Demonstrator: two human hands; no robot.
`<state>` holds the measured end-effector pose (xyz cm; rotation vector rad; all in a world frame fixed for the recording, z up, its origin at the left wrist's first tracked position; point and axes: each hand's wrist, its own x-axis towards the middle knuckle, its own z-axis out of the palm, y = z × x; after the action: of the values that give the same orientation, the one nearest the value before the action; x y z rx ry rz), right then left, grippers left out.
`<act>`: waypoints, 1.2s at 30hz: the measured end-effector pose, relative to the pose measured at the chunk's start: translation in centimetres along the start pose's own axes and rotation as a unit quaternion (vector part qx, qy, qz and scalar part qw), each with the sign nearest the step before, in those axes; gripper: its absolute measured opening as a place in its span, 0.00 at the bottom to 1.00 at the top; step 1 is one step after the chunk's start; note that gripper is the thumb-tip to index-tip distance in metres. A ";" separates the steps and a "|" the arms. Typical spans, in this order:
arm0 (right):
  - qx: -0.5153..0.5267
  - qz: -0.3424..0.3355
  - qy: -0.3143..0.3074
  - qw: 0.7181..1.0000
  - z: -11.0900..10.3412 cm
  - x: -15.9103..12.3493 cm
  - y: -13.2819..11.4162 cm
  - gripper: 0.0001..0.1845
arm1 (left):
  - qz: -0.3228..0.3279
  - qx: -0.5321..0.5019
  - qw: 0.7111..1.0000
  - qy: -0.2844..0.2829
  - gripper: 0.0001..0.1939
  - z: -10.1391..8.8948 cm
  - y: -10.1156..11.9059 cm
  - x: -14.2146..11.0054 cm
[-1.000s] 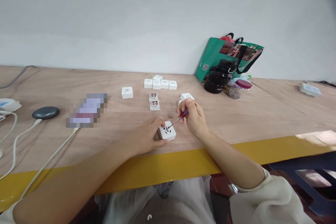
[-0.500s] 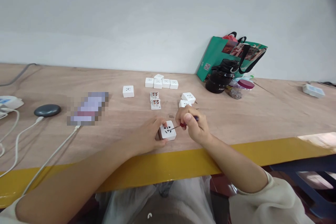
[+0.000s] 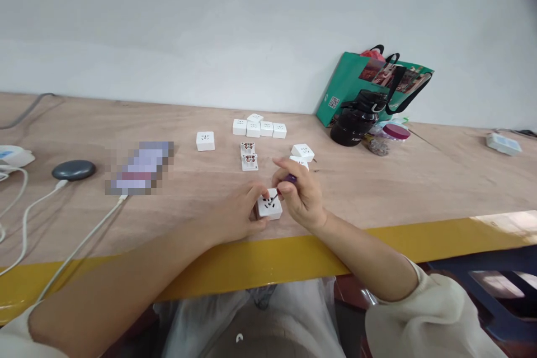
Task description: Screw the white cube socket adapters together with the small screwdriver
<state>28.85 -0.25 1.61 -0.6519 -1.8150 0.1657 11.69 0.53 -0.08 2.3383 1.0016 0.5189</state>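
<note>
The left hand [image 3: 242, 210] grips the white socket [image 3: 273, 211] from its left side, the thumb at the near corner and a fingertip on the face's far left. This hand is the nearer one, touching the socket directly. The socket lies face up on the tabletop [image 3: 377, 190], roughly square, with no clear long axis. To its right, the screwdriver [image 3: 275, 197] slants down and leftward, its tip at about the middle of the slotted face; whether it sits in a screw is too small to tell. The right hand [image 3: 302, 194] has its fingers curled around the handle, just beside the socket.
</note>
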 end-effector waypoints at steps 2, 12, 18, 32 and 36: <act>-0.042 -0.007 -0.002 0.999 0.1 0.3 -0.2 0.18 | 0.012 0.003 1.000 -0.008 0.16 0.1 0.0 0.0; -0.038 0.044 0.057 0.997 -0.2 0.6 0.2 0.09 | 0.023 -0.005 1.000 -0.002 0.15 0.6 -0.4 -0.1; -0.031 0.024 0.042 0.998 -0.6 0.9 -0.1 0.15 | 0.026 -0.001 1.000 -0.015 0.15 0.6 -0.3 0.0; -0.099 -0.034 0.045 0.994 -0.6 0.4 -0.3 0.18 | 0.044 -0.015 0.999 0.021 0.11 1.1 -1.1 0.0; -0.063 -0.011 0.032 0.997 -0.6 0.4 -0.2 0.20 | 0.059 -0.022 0.997 0.032 0.12 1.2 -1.2 0.1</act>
<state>29.28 -0.33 2.25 -0.7170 -1.7798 0.0162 11.71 0.92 -1.71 2.3654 0.8756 0.6599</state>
